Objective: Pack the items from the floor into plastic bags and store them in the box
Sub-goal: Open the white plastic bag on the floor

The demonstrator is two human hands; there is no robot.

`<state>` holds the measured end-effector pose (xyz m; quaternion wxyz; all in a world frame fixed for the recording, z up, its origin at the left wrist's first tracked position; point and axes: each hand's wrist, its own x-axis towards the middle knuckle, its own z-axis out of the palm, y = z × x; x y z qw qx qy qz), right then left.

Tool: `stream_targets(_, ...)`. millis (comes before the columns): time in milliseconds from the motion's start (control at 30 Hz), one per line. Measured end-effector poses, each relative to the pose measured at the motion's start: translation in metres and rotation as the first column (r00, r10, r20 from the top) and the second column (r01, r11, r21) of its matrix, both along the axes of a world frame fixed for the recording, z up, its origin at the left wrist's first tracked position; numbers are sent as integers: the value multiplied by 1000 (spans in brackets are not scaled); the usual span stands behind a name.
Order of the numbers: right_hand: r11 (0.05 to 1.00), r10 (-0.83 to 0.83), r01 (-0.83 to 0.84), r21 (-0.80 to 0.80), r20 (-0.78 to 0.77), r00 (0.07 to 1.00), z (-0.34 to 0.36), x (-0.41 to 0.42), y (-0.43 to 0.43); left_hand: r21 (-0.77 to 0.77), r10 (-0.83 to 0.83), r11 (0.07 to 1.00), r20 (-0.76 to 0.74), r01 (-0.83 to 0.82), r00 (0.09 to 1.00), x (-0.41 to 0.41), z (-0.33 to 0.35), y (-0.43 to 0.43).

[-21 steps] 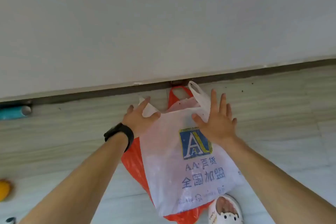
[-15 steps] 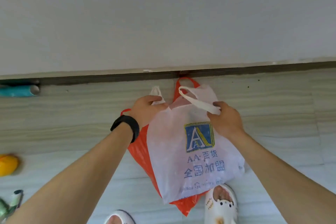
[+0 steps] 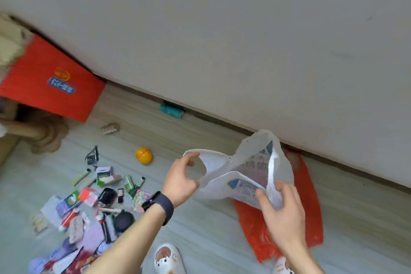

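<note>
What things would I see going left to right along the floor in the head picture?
red box → yellow ball → teal tube → white bag

A: Hands?
B: Left hand (image 3: 180, 181) pinches a handle of the white plastic bag (image 3: 255, 162). Right hand (image 3: 281, 213) grips the opposite rim. Bag mouth is open.
A: Under it?
B: Orange bag (image 3: 311, 207), on the floor by the wall.
A: Left side?
B: Blurry pile of small items (image 3: 89, 207) near left. Yellow ball (image 3: 144, 155) beyond it. Red box (image 3: 51, 80) far left. Teal tube (image 3: 171, 111) against the wall.
</note>
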<state>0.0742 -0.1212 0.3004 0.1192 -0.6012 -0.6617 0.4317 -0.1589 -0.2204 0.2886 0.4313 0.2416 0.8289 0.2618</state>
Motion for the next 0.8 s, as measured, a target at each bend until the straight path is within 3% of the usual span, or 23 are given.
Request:
stream_targets(233,987,-161,160,-9,-87,983,8,-85,-54,-188,2,982,55,9,998,-79,-16,-124)
stream_targets(333,990,-138,138,-9,-13,990,-9,-114,-69,-251,2,968,45,10,999,-95,-35,-169)
stream_targets(467,998,-67,67,4,74,995,-37,-140,-83,-378,-111,924,-103,64,989,-115,-70,-200)
stream_targets(600,983,83,-133,130,334,939,-65,-164,-91,-390,-132,920,-254,23,958,-130,-105,-212)
stream_targets(633,940,125,-236,246,397,909,-70,-169,-96,-383,-152,923,-288,32,945,-134,-114,-213)
stream_targets(700,728,251,-480,490,461,851,-83,-179,-109,-383,-184,923,-331,47,925,-138,-130,-209)
stream_targets(800,415,568,-701,580,437,697,-110,-208,-129,-390,-218,919,-383,57,898,-144,-155,-201)
